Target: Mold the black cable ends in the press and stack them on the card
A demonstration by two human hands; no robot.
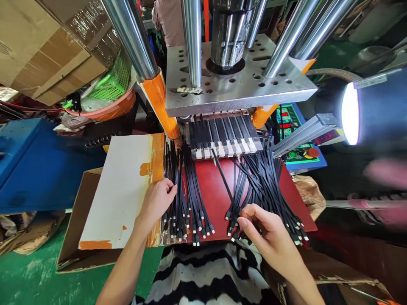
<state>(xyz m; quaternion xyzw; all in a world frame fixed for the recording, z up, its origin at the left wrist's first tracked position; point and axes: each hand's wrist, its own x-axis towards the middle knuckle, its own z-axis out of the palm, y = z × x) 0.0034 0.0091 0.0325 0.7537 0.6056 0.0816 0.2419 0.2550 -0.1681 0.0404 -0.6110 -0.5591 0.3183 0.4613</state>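
Observation:
My left hand [161, 195] is closed with curled fingers at the left bundle of short black cables [192, 182]; what its fingertips hold is hidden. My right hand [265, 231] is closed, thumb and forefinger pinched at the lower end of a single black cable [224, 178]. That cable slants up toward the front edge of the press fixture [222, 135]. Several flat black strips lie side by side in the fixture, with white pieces along its front. A second, larger bundle of black cables [270, 182] fans out beyond my right hand, metal plug tips toward me.
A thick steel press plate [235, 95] on shiny columns hangs over the fixture. Under the cables is a red board [210, 190], beside a white taped board [116, 190]. A control box [302, 156] and a bright lamp [349, 114] stand right; cardboard boxes [47, 51] are left.

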